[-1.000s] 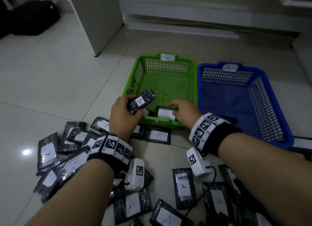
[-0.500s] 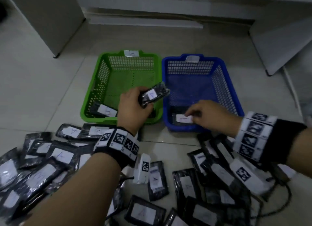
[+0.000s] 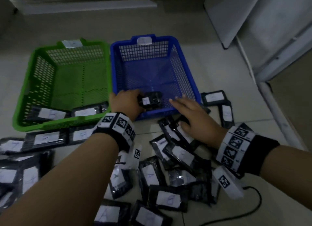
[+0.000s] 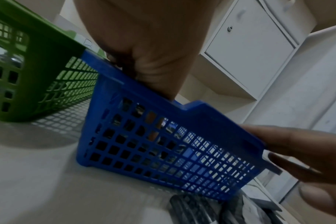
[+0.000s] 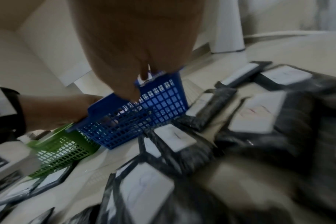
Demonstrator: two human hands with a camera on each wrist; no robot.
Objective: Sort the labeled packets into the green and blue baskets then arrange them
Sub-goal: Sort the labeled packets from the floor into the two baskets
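1. Head view: left hand (image 3: 125,102) curled around a black packet (image 3: 150,100), low inside the blue basket (image 3: 189,70) at its near wall; label letter unreadable.
2. Right hand (image 3: 194,119) flat, fingers straight, empty, over floor packets (image 3: 177,151) beside the basket's near corner.
3. Green basket (image 3: 33,83): two packets (image 3: 67,112) at near wall, letters blurred.
4. Wrist views: smeared; held packet only glimpsed through mesh.

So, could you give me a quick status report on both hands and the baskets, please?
Left hand grips a packet inside the blue basket. Right hand open over the floor pile. Green basket holds two packets. Nothing blocking.
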